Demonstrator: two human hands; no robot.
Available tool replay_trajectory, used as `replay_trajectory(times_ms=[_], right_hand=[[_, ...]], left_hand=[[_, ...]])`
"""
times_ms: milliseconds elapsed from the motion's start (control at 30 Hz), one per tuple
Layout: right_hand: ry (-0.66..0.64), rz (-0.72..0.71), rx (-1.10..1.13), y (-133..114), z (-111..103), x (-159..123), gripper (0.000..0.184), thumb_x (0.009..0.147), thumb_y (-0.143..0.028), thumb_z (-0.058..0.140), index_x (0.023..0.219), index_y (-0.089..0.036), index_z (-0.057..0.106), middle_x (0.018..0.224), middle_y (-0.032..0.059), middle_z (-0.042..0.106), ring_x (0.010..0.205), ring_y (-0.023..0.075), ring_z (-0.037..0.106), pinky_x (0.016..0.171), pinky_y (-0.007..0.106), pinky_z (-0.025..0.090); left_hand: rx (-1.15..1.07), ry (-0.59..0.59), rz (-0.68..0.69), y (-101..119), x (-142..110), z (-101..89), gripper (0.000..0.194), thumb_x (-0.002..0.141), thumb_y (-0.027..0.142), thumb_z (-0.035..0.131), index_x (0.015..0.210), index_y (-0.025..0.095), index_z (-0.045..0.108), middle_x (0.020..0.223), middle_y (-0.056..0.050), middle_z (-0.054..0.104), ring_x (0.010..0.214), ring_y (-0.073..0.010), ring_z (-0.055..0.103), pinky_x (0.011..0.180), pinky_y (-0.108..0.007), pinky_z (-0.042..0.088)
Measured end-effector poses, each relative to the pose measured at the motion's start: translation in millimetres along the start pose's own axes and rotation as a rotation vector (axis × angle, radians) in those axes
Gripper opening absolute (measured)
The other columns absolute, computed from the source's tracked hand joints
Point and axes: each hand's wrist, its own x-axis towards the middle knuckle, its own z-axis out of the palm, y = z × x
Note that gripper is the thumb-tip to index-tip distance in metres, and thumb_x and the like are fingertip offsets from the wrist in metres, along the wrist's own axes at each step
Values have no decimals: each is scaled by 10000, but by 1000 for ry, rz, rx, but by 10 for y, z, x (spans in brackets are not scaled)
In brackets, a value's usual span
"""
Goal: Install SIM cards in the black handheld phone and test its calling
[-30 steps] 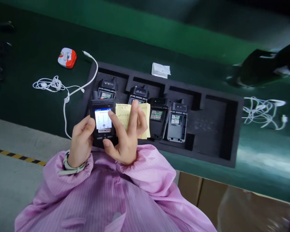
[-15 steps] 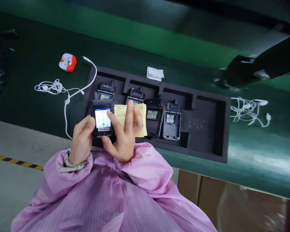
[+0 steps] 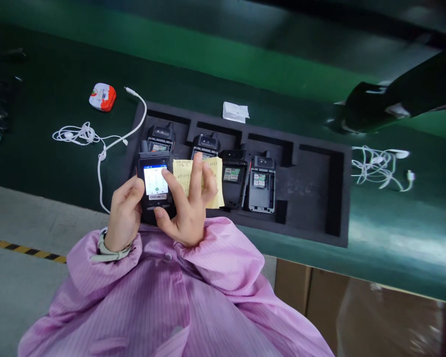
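The left hand [image 3: 124,213] grips a black handheld radio [image 3: 155,186], screen lit; the right hand [image 3: 188,213] pinches it between thumb and forefinger, beside a yellow sticky note [image 3: 196,181]. At 2 o'clock, a black foam tray [image 3: 312,193] holds four open-backed black radios [image 3: 260,186].

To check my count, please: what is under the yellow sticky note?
A black handheld radio's top shows above the sticky note; its lower part is covered.

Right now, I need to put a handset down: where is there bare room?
The foam tray's right-hand slot, beside the last handset, is free. So is the bench top above the tray, between the red-and-white tin and the paper packet. It's crowded around the left hand, right hand, phone and yellow note.
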Motion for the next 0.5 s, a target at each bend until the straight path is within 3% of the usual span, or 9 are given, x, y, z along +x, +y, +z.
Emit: replay_trajectory(times_ms=[167,367,500], right_hand=[[4,10,7,-5,-1,7,572,969,-522,421,1420,-207,577,1696,148,283,1556,378,252,1177,540,374],[42,17,38,-25,30,23,572,1019,-534,302,1359,-192,608,1711,146,228,1552,373,245,1173,535,380],[123,13,53,-3,34,5,606,1018,-543,265,1395,-190,583,1704,143,258,1514,361,313,1140,538,399]], left_hand=[[-6,5,4,13,3,15,416,752,501,870,622,190,626,613,20,557,710,-178,643,726,-293,577],[-7,2,3,29,-10,24,409,761,486,869,611,195,624,591,32,543,640,-155,605,690,-275,570],[-2,6,-1,20,-10,23,419,773,503,854,607,197,621,604,21,567,666,-169,624,708,-290,568]])
